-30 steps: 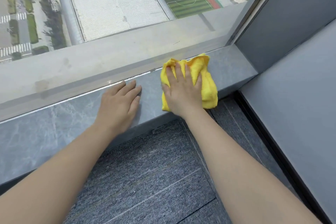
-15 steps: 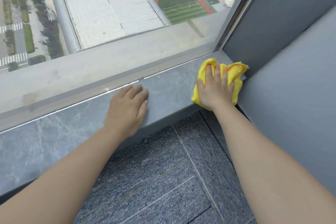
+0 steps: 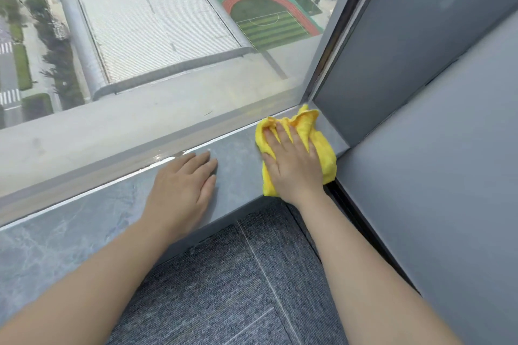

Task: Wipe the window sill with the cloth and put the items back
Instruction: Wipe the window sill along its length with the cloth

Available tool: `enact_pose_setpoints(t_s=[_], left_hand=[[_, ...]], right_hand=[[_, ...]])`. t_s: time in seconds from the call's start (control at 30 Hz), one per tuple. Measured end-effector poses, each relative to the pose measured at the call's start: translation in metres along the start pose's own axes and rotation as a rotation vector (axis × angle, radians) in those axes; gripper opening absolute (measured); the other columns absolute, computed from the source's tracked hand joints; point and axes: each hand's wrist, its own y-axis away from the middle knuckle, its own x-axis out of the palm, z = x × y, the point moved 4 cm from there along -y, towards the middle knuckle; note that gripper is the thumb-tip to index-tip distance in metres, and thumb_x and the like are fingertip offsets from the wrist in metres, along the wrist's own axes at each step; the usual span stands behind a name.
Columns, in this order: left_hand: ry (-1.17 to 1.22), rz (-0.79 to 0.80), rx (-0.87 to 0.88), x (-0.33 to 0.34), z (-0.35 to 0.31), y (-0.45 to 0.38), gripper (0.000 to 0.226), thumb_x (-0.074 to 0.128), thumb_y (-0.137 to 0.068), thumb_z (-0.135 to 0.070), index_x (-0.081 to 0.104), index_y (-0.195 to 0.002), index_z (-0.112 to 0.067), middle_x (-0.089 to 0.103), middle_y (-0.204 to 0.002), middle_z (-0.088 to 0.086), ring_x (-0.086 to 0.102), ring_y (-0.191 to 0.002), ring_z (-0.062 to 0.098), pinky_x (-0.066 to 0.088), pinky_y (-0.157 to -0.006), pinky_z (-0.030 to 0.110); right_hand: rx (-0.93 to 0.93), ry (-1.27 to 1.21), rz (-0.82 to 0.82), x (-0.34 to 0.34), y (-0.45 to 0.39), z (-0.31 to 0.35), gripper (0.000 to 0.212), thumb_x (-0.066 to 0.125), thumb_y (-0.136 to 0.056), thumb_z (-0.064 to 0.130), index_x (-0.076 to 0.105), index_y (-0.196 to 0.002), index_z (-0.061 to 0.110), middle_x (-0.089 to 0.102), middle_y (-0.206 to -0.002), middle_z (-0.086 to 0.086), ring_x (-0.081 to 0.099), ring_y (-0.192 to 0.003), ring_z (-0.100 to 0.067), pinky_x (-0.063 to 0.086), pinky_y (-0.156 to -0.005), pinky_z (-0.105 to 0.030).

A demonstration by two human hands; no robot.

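A crumpled yellow cloth [image 3: 325, 150] lies on the grey marbled window sill [image 3: 70, 232], close to its right end. My right hand [image 3: 291, 165] presses flat on the cloth, fingers spread toward the glass. My left hand [image 3: 182, 190] rests palm down on the bare sill just left of the cloth, holding nothing. No other items stand on the visible part of the sill.
A large window pane [image 3: 168, 36] rises behind the sill, looking far down on roofs and a sports field. A grey wall panel [image 3: 448, 148] closes off the sill on the right. Grey carpet tiles [image 3: 224, 288] cover the floor below the sill.
My right hand slid the cloth right along the sill to its end by the wall, then drew it slightly back left. My left hand stayed flat on the sill.
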Motion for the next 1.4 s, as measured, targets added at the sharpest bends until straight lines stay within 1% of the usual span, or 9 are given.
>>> enact_pose_setpoints(t_s=[0.23,0.47,0.7,0.97,1.07,1.17,1.23,1.3,1.4], left_hand=[[-0.046,0.047,0.027,0.002,0.003,-0.002,0.061,0.018,-0.081,-0.040,0.055,-0.119,-0.010,0.057,-0.129,0.011,0.052,-0.120,0.032,0.034,-0.107,0.040],[0.052,0.165,0.017,-0.002,0.003,0.001,0.080,0.006,-0.070,-0.052,0.036,-0.134,-0.016,0.032,-0.149,0.004,0.024,-0.139,0.021,0.009,-0.114,0.027],[0.289,-0.029,-0.160,-0.024,0.015,0.031,0.048,0.034,-0.086,-0.034,0.050,-0.123,-0.008,0.054,-0.132,0.013,0.041,-0.125,0.027,0.026,-0.102,0.027],[0.306,-0.019,-0.241,-0.042,0.036,0.104,0.059,0.025,-0.078,-0.035,0.047,-0.126,-0.008,0.051,-0.133,0.015,0.039,-0.127,0.028,0.026,-0.103,0.030],[0.350,-0.048,-0.266,-0.050,0.044,0.127,0.041,0.033,-0.091,-0.025,0.046,-0.126,-0.007,0.049,-0.135,0.017,0.038,-0.128,0.029,0.026,-0.105,0.032],[0.430,-0.087,-0.314,-0.065,0.053,0.148,0.036,0.035,-0.093,-0.016,0.046,-0.126,-0.008,0.048,-0.136,0.016,0.039,-0.129,0.027,0.028,-0.105,0.033],[0.480,-0.105,-0.340,-0.082,0.059,0.161,0.035,0.035,-0.093,-0.016,0.048,-0.125,-0.008,0.049,-0.135,0.016,0.040,-0.128,0.027,0.029,-0.103,0.032],[0.542,-0.148,-0.384,-0.109,0.063,0.174,0.034,0.036,-0.093,-0.016,0.050,-0.122,-0.008,0.050,-0.134,0.015,0.041,-0.126,0.026,0.030,-0.101,0.031],[0.689,-0.218,-0.513,-0.166,0.065,0.197,0.032,0.037,-0.093,-0.017,0.053,-0.119,-0.007,0.053,-0.130,0.013,0.044,-0.122,0.023,0.031,-0.094,0.027]], right_hand=[[0.236,0.012,-0.023,-0.013,-0.038,-0.035,0.055,0.023,-0.098,0.039,0.010,-0.148,0.022,0.002,-0.159,0.000,0.005,-0.146,-0.021,0.007,-0.117,-0.045],[0.265,-0.001,-0.005,-0.012,-0.036,-0.027,0.056,0.021,-0.098,0.039,0.006,-0.148,0.021,-0.002,-0.159,0.000,0.001,-0.147,-0.023,0.003,-0.117,-0.045],[0.068,0.023,0.020,0.008,0.001,0.035,0.055,0.023,-0.098,0.039,0.006,-0.148,0.022,-0.002,-0.159,0.001,-0.006,-0.147,-0.021,-0.002,-0.117,-0.046],[-0.127,0.012,0.118,0.032,0.068,0.107,0.051,0.019,-0.099,0.037,0.010,-0.148,0.026,-0.001,-0.159,0.002,-0.005,-0.147,-0.019,-0.002,-0.117,-0.043],[-0.188,-0.075,0.157,0.035,0.094,0.127,0.047,0.020,-0.099,0.035,0.020,-0.146,0.027,0.004,-0.159,0.005,-0.002,-0.147,-0.017,0.001,-0.117,-0.042],[-0.159,-0.260,0.222,0.034,0.119,0.145,0.046,0.027,-0.099,0.033,0.032,-0.142,0.019,0.023,-0.156,-0.006,0.014,-0.145,-0.020,0.013,-0.115,-0.039],[-0.065,-0.529,0.249,0.026,0.132,0.163,0.040,0.033,-0.096,0.035,0.059,-0.111,0.009,0.057,-0.121,-0.018,0.044,-0.120,-0.028,0.032,-0.095,-0.036],[0.060,-0.943,0.215,0.003,0.141,0.186,0.032,0.039,-0.087,0.035,0.054,-0.070,0.012,0.053,-0.075,-0.013,0.048,-0.082,-0.024,0.032,-0.073,-0.033],[0.266,-1.605,0.338,-0.049,0.156,0.227,0.035,0.038,-0.085,0.036,0.060,-0.069,0.013,0.064,-0.061,-0.007,0.058,-0.064,-0.020,0.043,-0.071,-0.032]])
